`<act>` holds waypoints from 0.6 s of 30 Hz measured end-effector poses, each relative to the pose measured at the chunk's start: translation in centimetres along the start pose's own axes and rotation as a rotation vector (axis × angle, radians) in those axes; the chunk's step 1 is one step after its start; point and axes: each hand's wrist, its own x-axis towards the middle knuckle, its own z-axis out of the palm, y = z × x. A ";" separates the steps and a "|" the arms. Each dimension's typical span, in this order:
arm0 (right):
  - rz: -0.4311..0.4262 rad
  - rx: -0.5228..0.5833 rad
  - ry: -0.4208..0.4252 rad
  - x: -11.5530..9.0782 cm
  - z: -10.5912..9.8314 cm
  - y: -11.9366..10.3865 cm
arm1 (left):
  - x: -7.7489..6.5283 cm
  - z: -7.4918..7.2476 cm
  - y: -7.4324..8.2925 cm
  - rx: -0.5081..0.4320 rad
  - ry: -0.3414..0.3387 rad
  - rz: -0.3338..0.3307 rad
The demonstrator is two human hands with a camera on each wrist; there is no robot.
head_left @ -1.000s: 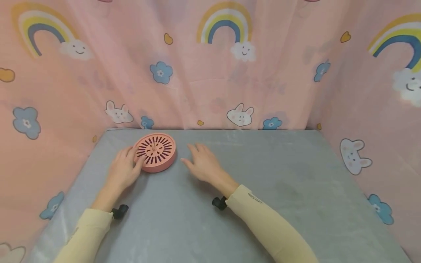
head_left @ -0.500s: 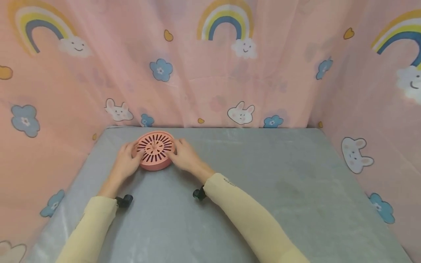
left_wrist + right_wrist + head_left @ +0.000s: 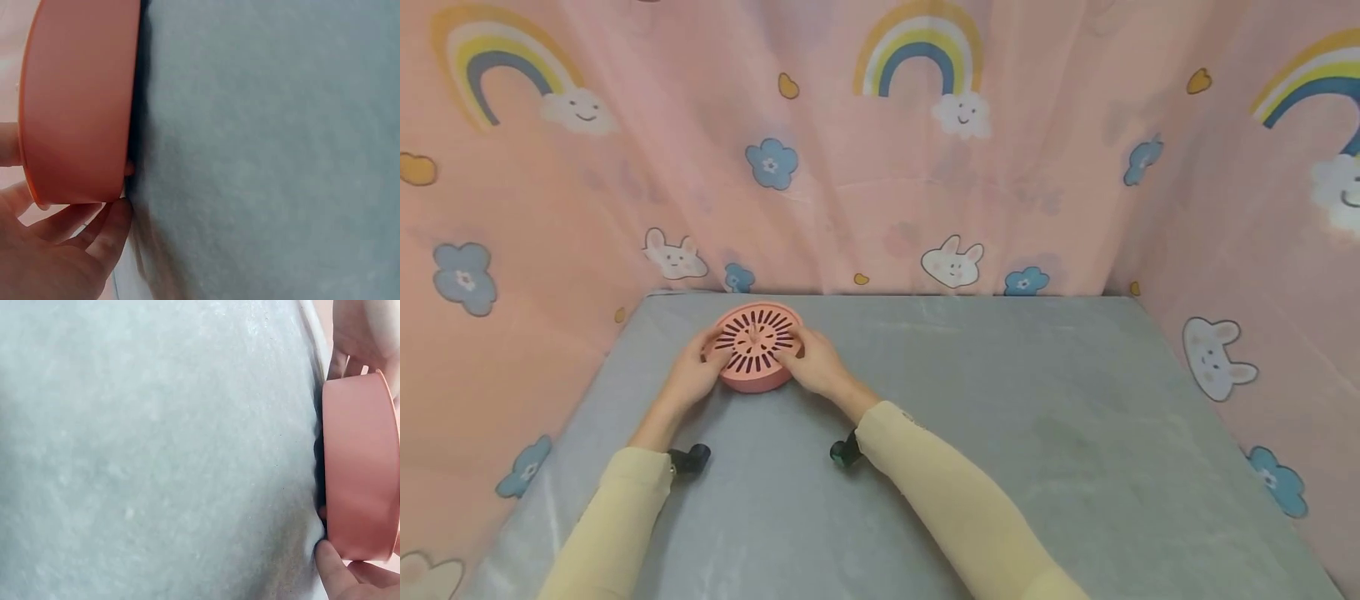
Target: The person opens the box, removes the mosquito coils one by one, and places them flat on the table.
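Observation:
A round pink mosquito coil holder (image 3: 756, 383) with a slotted lid (image 3: 754, 340) sits flat near the back left of the table. My left hand (image 3: 692, 371) grips its left side, thumb over the lid's edge. On the opposite side my right hand (image 3: 820, 362) holds it the same way. In the left wrist view the left fingers (image 3: 109, 234) lie against the lower side wall. The right wrist view has the right fingertips (image 3: 331, 559) low on the wall, close to the tabletop. The far side of the holder is hidden.
A grey cloth covers the table (image 3: 1000, 433). Pink curtains (image 3: 850, 200) printed with rainbows, clouds and rabbits close off the back and both sides. Dark wrist cameras (image 3: 846, 452) stick out below both wrists.
My right hand has come in from the right and taken hold of the holder's right side. The left hand keeps its place on the left side. The holder has hardly moved.

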 end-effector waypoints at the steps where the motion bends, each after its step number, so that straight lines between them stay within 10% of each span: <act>1: 0.007 0.016 0.009 0.0 0.0 0.0 | 0.0 0.0 0.1 -0.008 -0.001 -0.003; 18: 0.055 0.124 0.083 -1.9 -1.4 0.3 | -1.0 1.4 2.2 0.005 0.039 -0.023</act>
